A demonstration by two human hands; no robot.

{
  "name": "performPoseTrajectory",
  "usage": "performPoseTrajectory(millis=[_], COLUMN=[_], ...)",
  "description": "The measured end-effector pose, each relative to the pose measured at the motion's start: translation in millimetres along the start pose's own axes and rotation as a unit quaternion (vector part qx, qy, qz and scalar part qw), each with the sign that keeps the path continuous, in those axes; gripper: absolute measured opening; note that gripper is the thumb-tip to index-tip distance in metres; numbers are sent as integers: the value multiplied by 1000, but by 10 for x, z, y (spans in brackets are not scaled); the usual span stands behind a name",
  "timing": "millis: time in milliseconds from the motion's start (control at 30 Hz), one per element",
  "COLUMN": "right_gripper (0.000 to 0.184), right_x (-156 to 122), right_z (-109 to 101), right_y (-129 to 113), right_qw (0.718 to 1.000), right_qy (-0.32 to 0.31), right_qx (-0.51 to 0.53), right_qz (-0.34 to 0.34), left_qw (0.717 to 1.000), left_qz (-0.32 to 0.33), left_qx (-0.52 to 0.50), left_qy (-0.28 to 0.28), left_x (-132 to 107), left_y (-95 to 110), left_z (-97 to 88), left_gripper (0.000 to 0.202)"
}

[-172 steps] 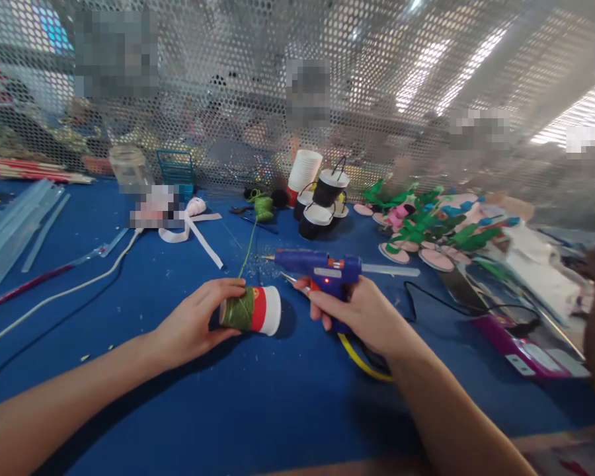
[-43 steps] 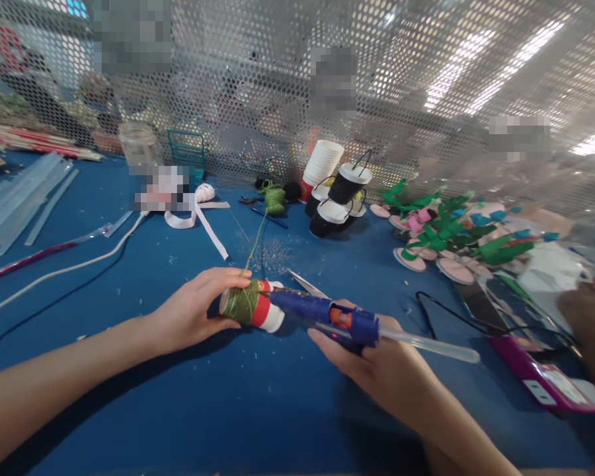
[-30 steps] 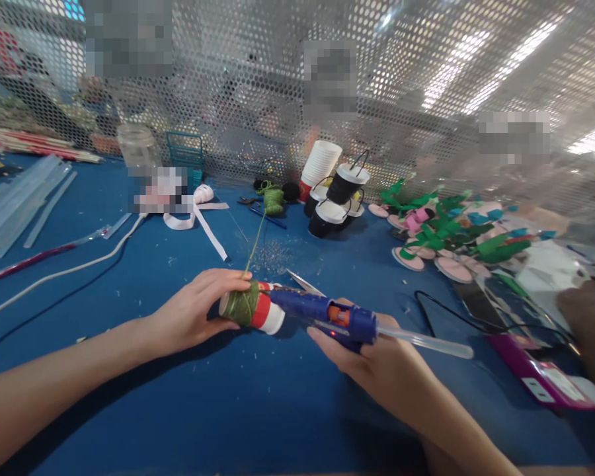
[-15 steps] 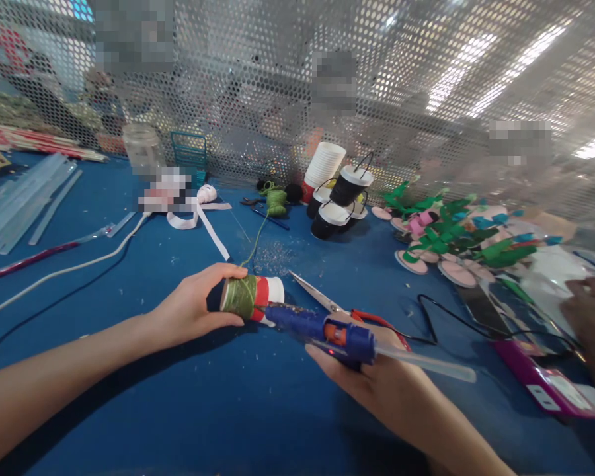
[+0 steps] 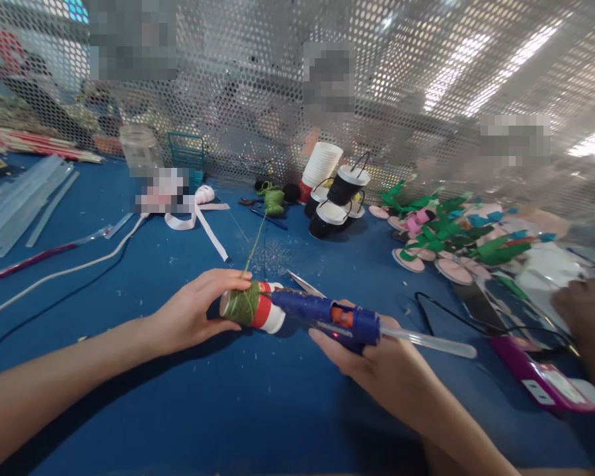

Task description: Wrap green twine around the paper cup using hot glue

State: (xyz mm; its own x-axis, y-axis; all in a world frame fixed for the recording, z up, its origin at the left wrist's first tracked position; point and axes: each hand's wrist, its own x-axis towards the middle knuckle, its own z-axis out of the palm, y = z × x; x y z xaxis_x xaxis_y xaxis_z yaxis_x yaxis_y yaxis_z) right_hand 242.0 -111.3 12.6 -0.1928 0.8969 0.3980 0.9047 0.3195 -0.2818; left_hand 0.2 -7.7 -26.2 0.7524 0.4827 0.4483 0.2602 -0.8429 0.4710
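Observation:
My left hand [image 5: 193, 311] grips a small paper cup [image 5: 252, 308] lying on its side, partly wound with green twine. The twine runs back to a green spool [image 5: 274, 201]. My right hand [image 5: 371, 360] holds a blue glue gun [image 5: 327, 315], a clear glue stick poking out of its back end. Its nozzle touches the cup's red band. A scissor blade [image 5: 305, 284] shows just behind the gun.
The blue table [image 5: 228, 410] carries black and white cups [image 5: 334, 195], green and pink foam flowers [image 5: 446, 231], glue sticks [image 5: 20, 205] at the left, a white ribbon [image 5: 198, 221] and cables. Another person's hand [image 5: 582, 314] rests at the right edge. A perforated metal screen stands behind.
The glue gun swung from upright beside the cup to lying level with its nozzle against the cup. Half a second ago the cup sat slightly higher; it has since dropped back to the nozzle.

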Motion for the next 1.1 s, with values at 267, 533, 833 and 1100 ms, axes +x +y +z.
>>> performPoseTrajectory(millis=[267,533,833,1100], right_gripper=[23,22,24,35], right_x=[54,215,613,843], right_z=[5,11,43,458], right_y=[14,-1,426,738], right_qw=[996,917,864,900], right_qy=[-38,-119,-57,-72], right_qx=[59,276,391,244], right_qz=[51,264,312,355], left_qw=[999,999,999,998], left_qz=[46,31,1,-15], left_qx=[17,23,45,53], left_qy=[11,10,19,30], left_x=[-10,-5,4,-2], left_y=[-7,-16,-49,-85], left_z=[16,3,9,46], left_gripper=[38,38,41,46])
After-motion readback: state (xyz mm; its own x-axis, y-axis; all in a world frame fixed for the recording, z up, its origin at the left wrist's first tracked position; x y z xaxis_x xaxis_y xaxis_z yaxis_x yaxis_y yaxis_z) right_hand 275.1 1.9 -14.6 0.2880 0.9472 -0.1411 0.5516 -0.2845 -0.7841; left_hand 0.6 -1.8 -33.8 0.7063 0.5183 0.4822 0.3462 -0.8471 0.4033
